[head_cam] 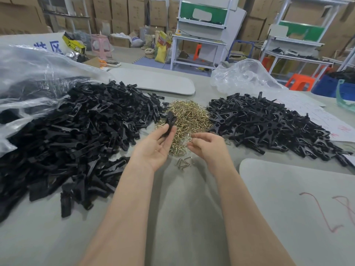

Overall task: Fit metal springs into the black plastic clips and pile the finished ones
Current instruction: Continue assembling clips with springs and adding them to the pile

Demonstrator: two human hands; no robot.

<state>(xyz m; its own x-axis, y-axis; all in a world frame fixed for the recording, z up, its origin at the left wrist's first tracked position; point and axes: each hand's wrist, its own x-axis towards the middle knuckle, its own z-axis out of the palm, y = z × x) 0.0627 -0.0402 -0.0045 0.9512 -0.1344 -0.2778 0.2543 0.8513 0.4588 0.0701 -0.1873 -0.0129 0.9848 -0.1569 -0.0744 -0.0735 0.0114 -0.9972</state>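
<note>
- I am watching the left hand (153, 144) holding one black plastic clip (169, 121). Thumb and fingers are pinching its near end, palm turned up, with the clip pointing away over the near edge of the springs.
- The right hand (208, 147) is hovering just right of the left hand. Its fingers are curling inward, with thumb and forefinger tips drawn together, and I cannot tell whether a spring is sitting between them.
- The heap of brass-coloured metal springs (187, 118) is lying mid-table on the grey table (182, 204), between two black heaps.
- A few loose springs (184, 163) are lying apart from that heap, nearer to me, below the gap between the hands.
- On the left, a big heap of black clip pieces (76, 129) is spilling out of a clear plastic bag (28, 73).
- On the right, the pile of finished clips (269, 121) is sitting with wire glinting in many of them.
- Beyond that pile a crumpled clear bag (244, 77) is resting on the table.
- A grey board with red scribble (297, 198) is lying near right, and a second grey board (153, 81) is lying at the far centre.
</note>
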